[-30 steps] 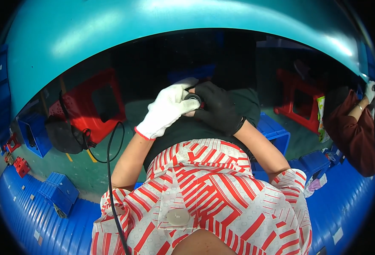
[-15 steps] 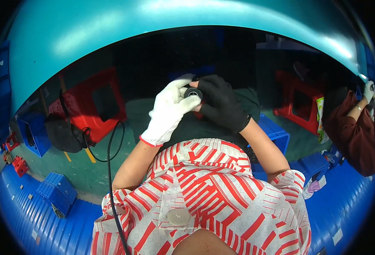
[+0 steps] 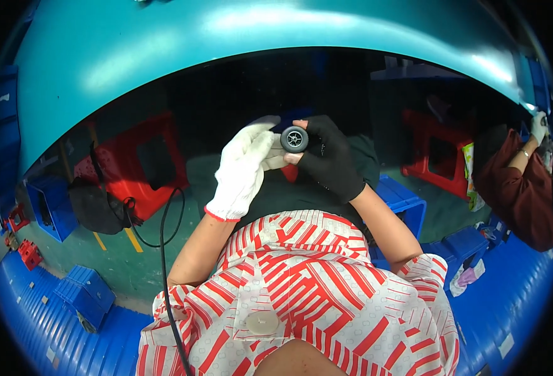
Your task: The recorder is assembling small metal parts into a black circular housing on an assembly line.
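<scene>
Held a small black-tyred wheel with a silvery spoked hub over the lap, just short of the near edge of the teal worktop. Pinched it by the tyre in the black-gloved right hand, with bare thumb tip below and bare fingertip above, presumably to leave the spoked face clear toward the eyes. Cupped the white-gloved left hand at the wheel's left side, with fingers part-curled, perhaps as a guard against a drop (could not tell of any firm contact there, for fingers partly hidden behind the tyre). Had dark cloth across the lap beneath both hands, and wore a striped red-and-white shirt. Let a black cable run down the shirt's left side and loop loosely near the forearm, probably slack enough for free movement. Saw farther left a red plastic stool with a black bag against it; at right, a blue crate near the forearm and a second red stool beyond. Glimpsed at the far right a co-worker's gloved hand below a dark red sleeve.
</scene>
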`<state>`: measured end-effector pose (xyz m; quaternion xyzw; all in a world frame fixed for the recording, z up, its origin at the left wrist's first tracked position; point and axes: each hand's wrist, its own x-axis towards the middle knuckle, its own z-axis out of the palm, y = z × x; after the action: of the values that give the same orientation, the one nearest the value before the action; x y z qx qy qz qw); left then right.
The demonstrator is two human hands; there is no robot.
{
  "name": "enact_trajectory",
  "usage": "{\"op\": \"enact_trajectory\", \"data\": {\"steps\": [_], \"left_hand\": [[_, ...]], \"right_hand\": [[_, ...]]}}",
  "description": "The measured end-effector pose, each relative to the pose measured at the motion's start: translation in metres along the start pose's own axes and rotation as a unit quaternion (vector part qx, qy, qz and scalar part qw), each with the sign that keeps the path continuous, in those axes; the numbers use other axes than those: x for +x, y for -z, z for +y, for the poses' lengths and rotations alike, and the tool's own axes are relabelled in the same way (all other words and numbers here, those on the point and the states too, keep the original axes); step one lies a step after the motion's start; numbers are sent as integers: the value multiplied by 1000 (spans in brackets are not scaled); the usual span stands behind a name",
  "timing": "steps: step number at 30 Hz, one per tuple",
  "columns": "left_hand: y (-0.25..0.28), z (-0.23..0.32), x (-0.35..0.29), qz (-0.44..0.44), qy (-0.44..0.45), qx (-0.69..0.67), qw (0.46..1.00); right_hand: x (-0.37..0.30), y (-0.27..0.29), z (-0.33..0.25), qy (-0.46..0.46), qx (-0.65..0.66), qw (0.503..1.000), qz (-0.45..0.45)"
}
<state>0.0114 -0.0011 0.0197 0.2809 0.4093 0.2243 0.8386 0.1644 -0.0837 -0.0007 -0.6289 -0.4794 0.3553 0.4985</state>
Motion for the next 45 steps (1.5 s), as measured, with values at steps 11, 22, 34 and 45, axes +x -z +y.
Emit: {"op": "enact_trajectory", "data": {"steps": [11, 22, 34, 45], "left_hand": [[-4, 4, -8, 12, -37, 112, 993], [-15, 23, -27, -57, -62, 241, 967], [-10, 22, -26, -51, -28, 165, 985], [4, 12, -21, -64, -46, 113, 990]], "right_hand": [[-5, 2, -6, -30, 104, 993, -35], [-9, -12, -6, -347, 552, 745, -138], [-11, -13, -4, -391, 541, 734, -124], [-9, -9, -14, -387, 464, 783, -147]]}}
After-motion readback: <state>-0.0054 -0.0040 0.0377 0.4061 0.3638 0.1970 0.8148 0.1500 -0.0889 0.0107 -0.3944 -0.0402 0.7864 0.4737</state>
